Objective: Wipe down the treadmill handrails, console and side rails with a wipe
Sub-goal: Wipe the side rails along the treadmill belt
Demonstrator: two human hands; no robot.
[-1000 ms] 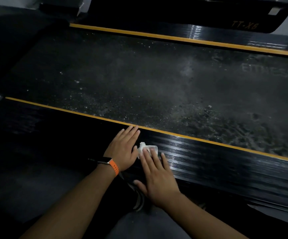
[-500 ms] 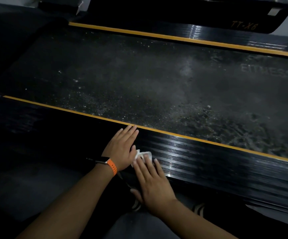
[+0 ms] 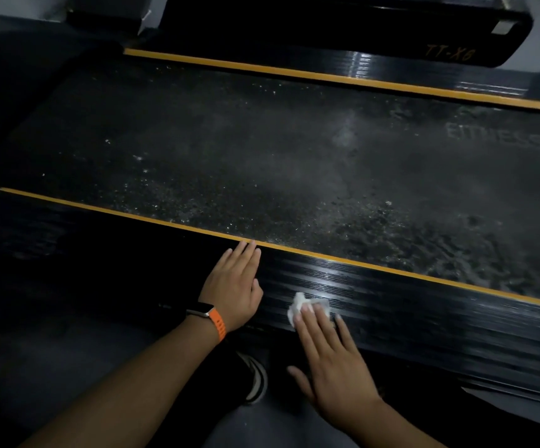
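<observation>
The left hand [image 3: 234,287] lies flat on the near side rail [image 3: 423,321], fingers straight and together, holding nothing, their tips at the rail's yellow inner edge [image 3: 375,266]; an orange-strapped watch [image 3: 212,318] sits on its wrist. Just to its right, near the rail's outer edge, a crumpled white wipe [image 3: 299,305] is pressed to the ribbed rail under the straight fingertips of the right hand [image 3: 333,360], thumb spread wide. Beyond the rail runs the dusty belt [image 3: 262,150], and a shoe [image 3: 257,379] shows below between the arms

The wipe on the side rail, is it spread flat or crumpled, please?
Crumpled: the wipe is a small bunched white wad under the flat fingers of the right hand.
</observation>
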